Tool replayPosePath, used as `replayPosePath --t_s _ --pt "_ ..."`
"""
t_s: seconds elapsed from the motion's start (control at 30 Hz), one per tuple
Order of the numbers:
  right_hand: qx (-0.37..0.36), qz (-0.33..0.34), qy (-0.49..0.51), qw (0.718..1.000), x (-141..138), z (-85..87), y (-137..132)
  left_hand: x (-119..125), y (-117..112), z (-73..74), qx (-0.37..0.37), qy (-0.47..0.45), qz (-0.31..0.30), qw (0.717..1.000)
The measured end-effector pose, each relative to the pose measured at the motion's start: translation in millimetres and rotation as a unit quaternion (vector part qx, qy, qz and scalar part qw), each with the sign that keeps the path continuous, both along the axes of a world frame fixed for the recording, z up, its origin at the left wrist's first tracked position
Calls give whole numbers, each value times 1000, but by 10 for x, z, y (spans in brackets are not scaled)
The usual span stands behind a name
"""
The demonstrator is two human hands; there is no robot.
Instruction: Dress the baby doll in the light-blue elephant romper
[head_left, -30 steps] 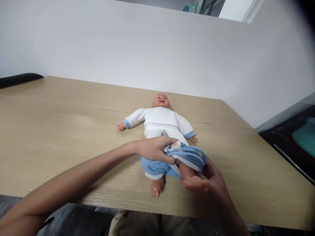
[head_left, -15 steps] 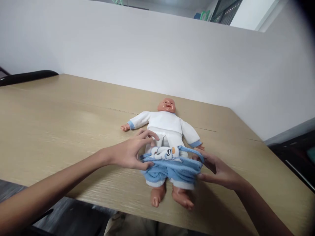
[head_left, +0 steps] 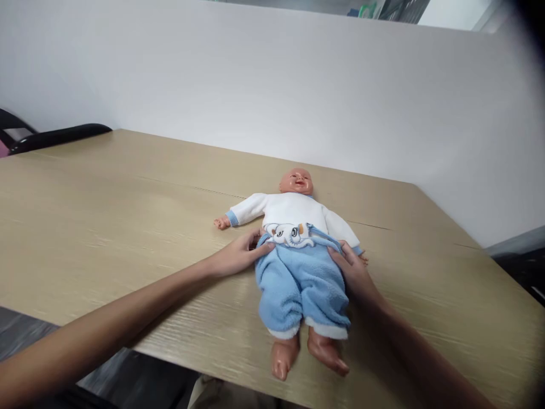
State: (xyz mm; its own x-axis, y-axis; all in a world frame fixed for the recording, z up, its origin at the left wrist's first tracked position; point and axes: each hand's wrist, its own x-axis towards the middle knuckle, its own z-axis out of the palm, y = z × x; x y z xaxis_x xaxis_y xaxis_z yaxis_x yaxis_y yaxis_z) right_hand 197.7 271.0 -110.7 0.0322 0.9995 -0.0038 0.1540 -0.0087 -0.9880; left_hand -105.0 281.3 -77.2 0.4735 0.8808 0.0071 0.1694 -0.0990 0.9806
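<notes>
A baby doll lies on its back on the wooden table, head away from me, bare feet toward the near edge. It wears a white top with blue cuffs and light blue fleece trousers with an elephant patch at the bib. My left hand pinches the trousers' waist at the doll's left-hand side in view. My right hand grips the waist on the other side, fingers closed on the fabric.
A white partition wall stands along the far edge of the table. A black chair back shows at the far left. Dark furniture lies beyond the table's right edge.
Both hands have pulled the blue trousers up from the doll's thighs to its waist. The legs now lie flat and covered, and the elephant bib sits on the belly.
</notes>
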Motion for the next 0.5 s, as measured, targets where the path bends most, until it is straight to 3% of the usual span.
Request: replayPosePath --t_s 0.13,0.23,0.3,0.4,0.5 --pt "-11 23 8 1000 -41 21 -82 -36 -32 21 -29 11 -41 999" --pt "-20 81 20 996 -36 61 -102 -89 2 19 -18 11 11 1000" --pt "-6 112 5 994 -21 91 -120 -135 34 -6 39 17 57 997" --pt "83 112 -69 988 -13 177 -165 -187 73 -51 148 16 93 984" --pt "199 71 -157 965 -66 318 -166 -160 117 -61 203 14 74 976"
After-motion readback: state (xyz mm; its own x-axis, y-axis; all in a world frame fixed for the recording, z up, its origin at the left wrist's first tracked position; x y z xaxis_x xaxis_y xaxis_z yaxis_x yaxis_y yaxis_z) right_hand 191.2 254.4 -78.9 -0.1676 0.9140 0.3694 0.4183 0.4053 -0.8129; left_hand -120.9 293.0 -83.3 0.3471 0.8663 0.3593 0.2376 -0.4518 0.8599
